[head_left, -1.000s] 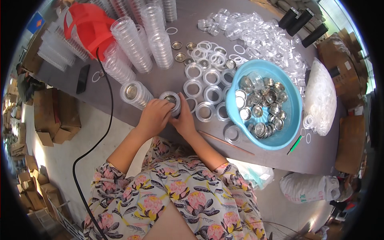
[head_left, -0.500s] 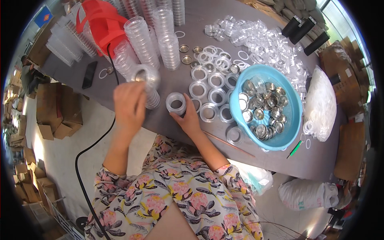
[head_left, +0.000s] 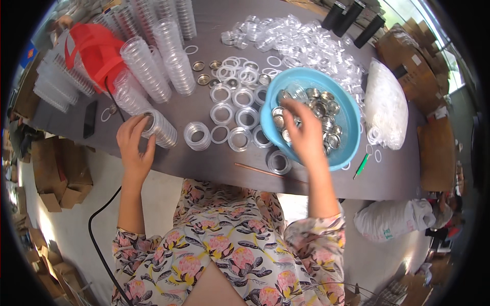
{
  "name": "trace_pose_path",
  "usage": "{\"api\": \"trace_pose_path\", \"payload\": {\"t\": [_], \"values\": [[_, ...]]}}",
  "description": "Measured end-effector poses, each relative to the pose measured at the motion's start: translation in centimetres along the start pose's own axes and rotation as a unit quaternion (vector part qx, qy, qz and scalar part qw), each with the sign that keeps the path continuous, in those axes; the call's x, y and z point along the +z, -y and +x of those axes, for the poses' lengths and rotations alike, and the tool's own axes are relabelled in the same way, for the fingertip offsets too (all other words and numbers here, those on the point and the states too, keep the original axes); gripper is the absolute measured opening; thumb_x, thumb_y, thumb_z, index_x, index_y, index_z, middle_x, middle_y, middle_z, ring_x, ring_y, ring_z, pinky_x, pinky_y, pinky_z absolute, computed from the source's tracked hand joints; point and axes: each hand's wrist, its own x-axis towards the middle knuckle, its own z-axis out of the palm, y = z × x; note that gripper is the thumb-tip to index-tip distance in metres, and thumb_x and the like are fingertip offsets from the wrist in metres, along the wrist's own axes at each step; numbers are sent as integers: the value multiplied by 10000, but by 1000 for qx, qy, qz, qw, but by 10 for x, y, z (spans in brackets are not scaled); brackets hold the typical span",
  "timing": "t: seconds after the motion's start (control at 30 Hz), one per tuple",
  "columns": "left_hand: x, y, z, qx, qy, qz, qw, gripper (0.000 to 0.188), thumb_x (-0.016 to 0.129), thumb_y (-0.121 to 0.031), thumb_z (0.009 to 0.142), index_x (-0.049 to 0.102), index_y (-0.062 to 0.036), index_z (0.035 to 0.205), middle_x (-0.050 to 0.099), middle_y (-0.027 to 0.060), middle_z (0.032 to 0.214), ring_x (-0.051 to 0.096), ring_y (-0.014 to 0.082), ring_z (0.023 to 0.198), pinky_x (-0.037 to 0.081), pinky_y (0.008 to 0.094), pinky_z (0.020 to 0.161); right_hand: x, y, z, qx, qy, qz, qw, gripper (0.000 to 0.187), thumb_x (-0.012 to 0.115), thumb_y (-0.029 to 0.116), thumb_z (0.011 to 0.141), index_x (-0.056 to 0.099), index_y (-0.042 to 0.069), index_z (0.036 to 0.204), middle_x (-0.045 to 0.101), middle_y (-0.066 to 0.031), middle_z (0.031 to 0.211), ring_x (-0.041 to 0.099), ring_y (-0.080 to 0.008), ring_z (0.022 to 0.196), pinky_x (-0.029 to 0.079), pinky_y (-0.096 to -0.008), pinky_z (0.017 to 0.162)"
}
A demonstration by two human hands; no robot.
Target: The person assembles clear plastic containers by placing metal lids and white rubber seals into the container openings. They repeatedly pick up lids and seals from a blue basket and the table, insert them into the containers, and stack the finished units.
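My left hand point(head_left: 135, 148) curls its fingers and thumb round the near end of a leaning stack of clear plastic rings point(head_left: 164, 131). A silvery piece shows in that end. My right hand point(head_left: 306, 135) reaches over the near left rim of a light blue basket point(head_left: 352, 148). Its fingers are apart among shiny metal caps point(head_left: 326, 109), and no cap shows held between them. Between my hands stands a short stack of clear rings point(head_left: 197, 136) on the grey table. Rows of single clear rings point(head_left: 221, 113) lie beside it, left of the basket.
Tall stacks of clear cups point(head_left: 173, 61) and a red bag point(head_left: 97, 48) stand at the back left. Behind the basket spreads a heap of clear plastic parts point(head_left: 306, 41). A copper-coloured rod point(head_left: 265, 171) and a green-handled tool point(head_left: 362, 166) lie near the front edge.
My left hand has come down with a clear ring onto the leaning stack. My right hand has let go of the short stack and moved right into the basket. The view has shifted.
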Motion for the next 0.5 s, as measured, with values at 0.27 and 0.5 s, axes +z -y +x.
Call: {"api": "trace_pose_path", "payload": {"t": [0.27, 0.5], "values": [[10, -18, -4, 22, -44, -64, 997, 376, 639, -36, 722, 584, -56, 1094, 545, 118, 1163, 490, 309, 1106, 323, 425, 972, -1, -77, -2, 134, 419, -270, 857, 571, 708, 227, 701, 509, 64, 1211, 484, -219, 1250, 557, -365, 1043, 460, -414, 879], [12, -21, -13, 45, -21, -88, 995, 293, 641, -13, 710, 612, -56, 999, 568, 114, 1118, 506, 308, 1089, 340, 435, 958, 7, -90, 4, 120, 404, -217, 880, 288, 644, 124, 711, 614, 68, 992, 618, -169, 984, 600, -321, 946, 480, -403, 804]]}}
